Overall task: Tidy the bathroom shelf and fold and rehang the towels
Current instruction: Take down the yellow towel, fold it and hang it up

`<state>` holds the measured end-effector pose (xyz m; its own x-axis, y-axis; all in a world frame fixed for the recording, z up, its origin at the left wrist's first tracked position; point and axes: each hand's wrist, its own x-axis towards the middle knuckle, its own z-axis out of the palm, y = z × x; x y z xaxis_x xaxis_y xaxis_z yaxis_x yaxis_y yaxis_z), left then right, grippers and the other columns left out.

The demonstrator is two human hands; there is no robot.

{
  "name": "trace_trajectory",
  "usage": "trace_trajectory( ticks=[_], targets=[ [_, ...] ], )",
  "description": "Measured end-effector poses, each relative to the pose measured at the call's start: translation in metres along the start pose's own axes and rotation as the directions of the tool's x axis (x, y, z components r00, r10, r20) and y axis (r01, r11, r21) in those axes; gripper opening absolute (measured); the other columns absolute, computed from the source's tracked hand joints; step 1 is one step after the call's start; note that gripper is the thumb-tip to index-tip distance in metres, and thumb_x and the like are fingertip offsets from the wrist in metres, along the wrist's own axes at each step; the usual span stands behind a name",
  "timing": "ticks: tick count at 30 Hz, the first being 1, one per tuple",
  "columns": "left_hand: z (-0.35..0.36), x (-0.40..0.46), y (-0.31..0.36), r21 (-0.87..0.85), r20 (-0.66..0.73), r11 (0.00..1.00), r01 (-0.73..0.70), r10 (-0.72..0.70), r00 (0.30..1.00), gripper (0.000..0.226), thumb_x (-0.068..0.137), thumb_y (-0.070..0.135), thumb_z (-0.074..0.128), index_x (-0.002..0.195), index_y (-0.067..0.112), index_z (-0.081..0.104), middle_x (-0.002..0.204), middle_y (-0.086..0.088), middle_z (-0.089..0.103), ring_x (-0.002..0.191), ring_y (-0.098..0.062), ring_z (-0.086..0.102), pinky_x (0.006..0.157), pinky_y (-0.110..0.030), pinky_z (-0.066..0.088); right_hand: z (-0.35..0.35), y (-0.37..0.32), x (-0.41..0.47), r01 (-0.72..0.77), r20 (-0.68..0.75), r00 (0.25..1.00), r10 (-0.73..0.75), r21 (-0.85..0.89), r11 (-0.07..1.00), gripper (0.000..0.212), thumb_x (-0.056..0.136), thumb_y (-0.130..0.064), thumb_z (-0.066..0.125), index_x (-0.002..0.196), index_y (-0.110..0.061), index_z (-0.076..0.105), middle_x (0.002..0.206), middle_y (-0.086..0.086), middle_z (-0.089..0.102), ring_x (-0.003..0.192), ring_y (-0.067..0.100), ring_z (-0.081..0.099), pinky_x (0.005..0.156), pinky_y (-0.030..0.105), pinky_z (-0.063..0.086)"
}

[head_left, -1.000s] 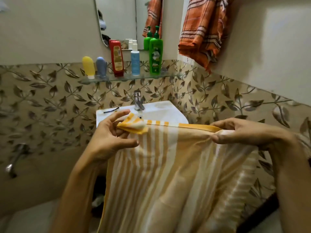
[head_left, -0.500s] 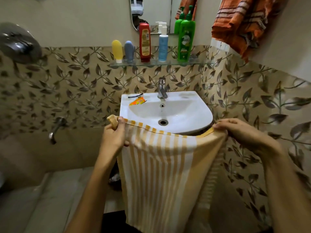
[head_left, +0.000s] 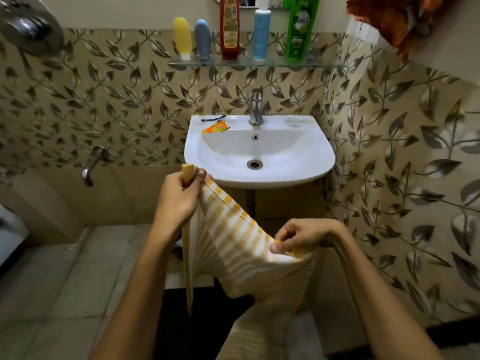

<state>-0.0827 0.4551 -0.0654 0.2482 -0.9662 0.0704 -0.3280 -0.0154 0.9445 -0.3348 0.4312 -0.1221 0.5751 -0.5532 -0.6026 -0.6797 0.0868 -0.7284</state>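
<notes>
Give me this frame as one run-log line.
step: folding towel | left hand: grips upper corner | right hand: pinches lower corner | striped towel: hangs slanted before sink | shelf bottles: upright

Bare forearms, no visible sleeves

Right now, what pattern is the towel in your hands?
Yellow and white stripes on the towel, clearest in the head view.
</notes>
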Motion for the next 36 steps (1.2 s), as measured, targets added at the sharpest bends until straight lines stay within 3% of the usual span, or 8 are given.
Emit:
trace_trajectory(
  ticks=[6, 7, 11, 16, 21, 25, 31, 36],
  targets=[
    [-0.006, -0.005, -0.005, 0.139, -0.027, 0.988, -0.067, 0.072, 0.997, 0.029, 0.096, 0.025, 0.047, 0.096, 0.006, 0.069, 0.096, -0.011, 0.070, 0.094, -0.025, 0.063, 0.083, -0.041, 0.049, -0.006, 0.004, 0.011, 0.219, -0.301, 0.946, -0.125, 0.302, 0.928, 0.043, 0.092, -0.031, 0.053, 0.116, 0.005, 0.057, 0.125, 0.007, 0.021, 0.103, 0.030, 0.057, 0.091, 0.024, 0.046],
    [-0.009, -0.004, -0.008, 0.159, -0.030, 0.984, -0.077, 0.083, 0.996, 0.028, 0.097, 0.024, 0.044, 0.097, 0.009, 0.067, 0.097, -0.008, 0.068, 0.094, -0.022, 0.061, 0.080, -0.037, 0.048, -0.008, 0.005, 0.015, 0.219, -0.363, 0.927, -0.098, 0.311, 0.925, 0.040, 0.091, -0.031, 0.055, 0.116, 0.000, 0.060, 0.113, 0.010, 0.062, 0.105, 0.026, 0.058, 0.094, 0.026, 0.046],
    [-0.014, 0.005, -0.017, 0.246, -0.048, 0.964, -0.101, 0.116, 0.992, 0.026, 0.098, 0.017, 0.040, 0.104, 0.009, 0.064, 0.100, -0.007, 0.065, 0.096, -0.020, 0.057, 0.077, -0.027, 0.038, -0.008, 0.004, 0.022, 0.323, -0.529, 0.839, -0.127, 0.297, 0.899, 0.021, 0.097, -0.025, 0.049, 0.079, -0.017, 0.054, 0.074, -0.007, 0.048, 0.070, 0.003, 0.045, 0.062, 0.008, 0.039],
    [-0.017, 0.011, -0.024, 0.243, -0.175, 0.969, -0.048, 0.093, 0.980, 0.023, 0.094, 0.023, 0.051, 0.101, 0.009, 0.067, 0.093, -0.006, 0.068, 0.092, -0.021, 0.063, 0.075, -0.027, 0.044, -0.002, -0.013, 0.022, 0.385, -0.661, 0.709, -0.245, 0.072, 0.920, 0.026, 0.098, -0.020, 0.048, 0.080, -0.003, 0.055, 0.070, 0.004, 0.045, 0.070, 0.013, 0.043, 0.065, 0.026, 0.033],
    [0.000, 0.000, -0.020, 0.158, 0.492, 0.963, -0.218, 0.115, 0.863, 0.051, 0.086, 0.029, 0.061, 0.134, 0.027, 0.042, 0.089, 0.013, 0.051, 0.071, 0.005, 0.050, 0.066, -0.002, 0.040, 0.019, -0.051, 0.030, 0.440, -0.539, 0.728, -0.423, -0.106, 0.892, 0.027, 0.096, -0.023, 0.052, 0.081, -0.003, 0.060, 0.072, 0.002, 0.054, 0.072, 0.012, 0.049, 0.067, 0.030, 0.037],
    [0.003, 0.000, -0.017, 0.243, 0.627, 0.936, -0.255, 0.050, 0.778, 0.020, 0.088, 0.030, 0.060, 0.097, 0.014, 0.066, 0.077, -0.006, 0.064, 0.068, -0.012, 0.055, 0.066, -0.034, 0.044, 0.031, -0.071, 0.036, 0.460, -0.494, 0.733, -0.468, -0.147, 0.876, 0.023, 0.094, -0.030, 0.054, 0.084, -0.013, 0.065, 0.079, -0.005, 0.065, 0.079, 0.007, 0.059, 0.073, 0.027, 0.045],
    [-0.022, -0.002, -0.013, 0.278, 0.524, 0.861, -0.426, 0.235, 0.818, 0.029, 0.091, 0.027, 0.055, 0.064, 0.021, 0.049, 0.059, 0.003, 0.046, 0.057, -0.006, 0.042, 0.054, -0.019, 0.030, 0.037, -0.064, 0.047, 0.431, -0.434, 0.766, -0.475, -0.203, 0.879, 0.010, 0.087, -0.012, 0.061, 0.093, -0.019, 0.062, 0.091, 0.001, 0.065, 0.087, 0.017, 0.063, 0.073, 0.030, 0.050],
    [-0.036, -0.014, -0.002, 0.182, 0.409, 0.865, -0.467, 0.365, 0.836, 0.032, 0.092, 0.028, 0.054, 0.061, 0.025, 0.049, 0.056, 0.006, 0.048, 0.057, -0.004, 0.048, 0.052, -0.013, 0.032, 0.059, -0.033, 0.075, 0.201, -0.716, 0.616, -0.329, -0.261, 0.944, 0.021, 0.077, 0.003, 0.054, 0.088, -0.012, 0.063, 0.084, 0.000, 0.053, 0.079, 0.019, 0.053, 0.068, 0.033, 0.045]
  ],
)
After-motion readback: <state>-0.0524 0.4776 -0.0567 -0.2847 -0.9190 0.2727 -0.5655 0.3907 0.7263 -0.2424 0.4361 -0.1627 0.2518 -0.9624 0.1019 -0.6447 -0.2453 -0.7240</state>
